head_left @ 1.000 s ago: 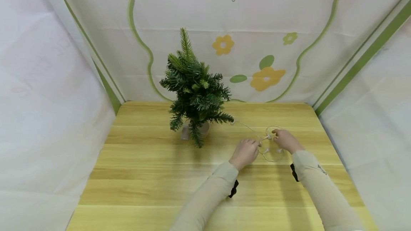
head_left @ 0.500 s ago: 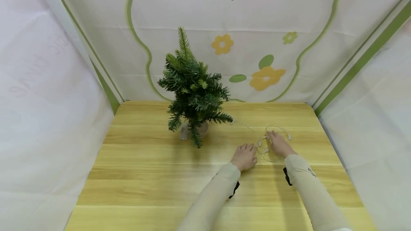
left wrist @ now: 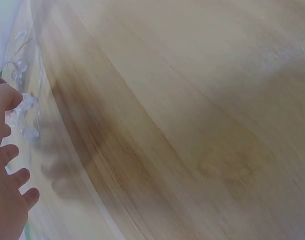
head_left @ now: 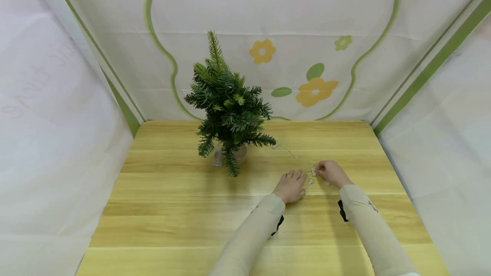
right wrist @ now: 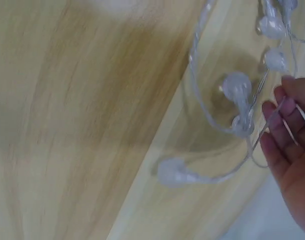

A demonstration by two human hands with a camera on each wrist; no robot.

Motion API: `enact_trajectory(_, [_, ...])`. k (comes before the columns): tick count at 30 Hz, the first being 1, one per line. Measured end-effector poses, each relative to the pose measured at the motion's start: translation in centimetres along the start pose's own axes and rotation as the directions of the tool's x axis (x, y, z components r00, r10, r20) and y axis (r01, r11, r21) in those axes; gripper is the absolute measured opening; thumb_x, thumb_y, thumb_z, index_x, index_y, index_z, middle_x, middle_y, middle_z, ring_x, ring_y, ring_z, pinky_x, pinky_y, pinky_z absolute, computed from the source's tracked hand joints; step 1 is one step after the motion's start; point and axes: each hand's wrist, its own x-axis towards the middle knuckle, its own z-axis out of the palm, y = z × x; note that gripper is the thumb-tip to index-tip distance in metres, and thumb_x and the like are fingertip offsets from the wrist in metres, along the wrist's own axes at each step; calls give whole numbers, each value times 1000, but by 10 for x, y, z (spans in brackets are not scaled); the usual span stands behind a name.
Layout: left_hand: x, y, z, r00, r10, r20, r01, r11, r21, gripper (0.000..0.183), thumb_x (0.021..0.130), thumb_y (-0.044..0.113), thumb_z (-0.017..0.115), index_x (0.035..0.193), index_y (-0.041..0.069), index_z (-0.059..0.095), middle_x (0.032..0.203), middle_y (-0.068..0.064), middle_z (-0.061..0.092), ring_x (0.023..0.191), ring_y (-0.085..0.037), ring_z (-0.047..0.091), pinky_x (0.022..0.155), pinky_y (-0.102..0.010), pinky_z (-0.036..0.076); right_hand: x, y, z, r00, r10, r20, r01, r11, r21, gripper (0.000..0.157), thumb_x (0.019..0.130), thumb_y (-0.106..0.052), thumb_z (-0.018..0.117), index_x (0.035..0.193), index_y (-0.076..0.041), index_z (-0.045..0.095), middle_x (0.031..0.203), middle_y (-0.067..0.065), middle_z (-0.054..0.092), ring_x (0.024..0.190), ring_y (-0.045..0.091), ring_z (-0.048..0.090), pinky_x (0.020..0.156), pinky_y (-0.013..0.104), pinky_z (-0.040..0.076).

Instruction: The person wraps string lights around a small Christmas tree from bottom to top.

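A string of clear-bulbed fairy lights [head_left: 313, 173] on a thin pale wire lies on the table's right half. My right hand [head_left: 333, 173] pinches the wire between thumb and fingertips, as the right wrist view shows; several bulbs [right wrist: 236, 87] and wire loops lie beside that hand [right wrist: 300, 185]. Just left of the bulbs, my left hand [head_left: 290, 187] rests palm down with fingers spread, grasping nothing visible. Part of the wire near its fingertips is hidden. In the left wrist view, more bulbs [left wrist: 28, 102] show past the left hand's fingers [left wrist: 20, 176].
A small artificial Christmas tree [head_left: 230, 105] stands left of the hands on a round base [head_left: 241, 153]. Another stretch of wire [head_left: 287, 150] runs from under its right branch. A small clear item [head_left: 218, 156] sits by the base. Printed fabric walls [head_left: 230, 12] enclose the wooden table [head_left: 172, 225].
My left hand has let go of the wire and flattened onto the table. The right hand has come down and nearer, taken the wire, and drawn the spread loops together.
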Motion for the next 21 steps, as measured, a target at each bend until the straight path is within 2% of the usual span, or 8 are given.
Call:
enact_trajectory(4, [3,-2,-1,1000,8,-18,-9,1000,-30,57,99,38,43,152,29,24,159,4,23,146,-21,27,119,-38,29,1,-5,-3,997,-72,10,71,994,77,16,93,-5,54,101,3,65,89,15,66,78,20,58,69,34,52])
enact_trajectory(8, [5,-6,-7,999,29,-26,-31,997,-65,55,102,40,37,153,26,22,160,3,21,147,-22,25,120,-40,28,3,-11,-6,992,-124,13,122,985,119,16,96,-5,51,103,2,64,86,14,63,74,17,55,61,26,47])
enact_trajectory(11, [5,-10,-14,998,59,-39,-61,996,-69,53,104,37,33,153,21,22,160,2,21,147,-20,25,120,-40,28,5,-15,-9,989,-148,-10,148,982,118,16,97,-7,51,104,1,62,89,18,65,75,18,57,62,26,48])
enact_trajectory(15, [3,-17,-21,994,82,-75,-87,994,-68,51,104,29,34,153,18,23,160,0,22,147,-19,26,120,-38,27,5,-21,-11,987,-158,-37,161,983,94,17,98,-12,52,106,0,61,93,18,66,77,16,57,64,27,48])
enact_trajectory(18, [1,-20,-23,991,94,-91,-102,990,-94,52,103,27,35,153,18,23,160,-1,21,147,-21,25,121,-39,26,4,-27,-14,989,-141,-39,145,982,121,17,99,-14,51,106,-1,60,94,17,64,76,18,57,61,27,47])
enact_trajectory(21, [-3,-22,-25,990,111,-85,-119,987,-107,52,104,32,33,153,19,21,161,-1,20,148,-22,23,121,-40,25,1,-33,-16,990,-134,-35,138,974,182,18,100,-15,50,106,-1,58,94,17,62,77,24,59,60,29,51])
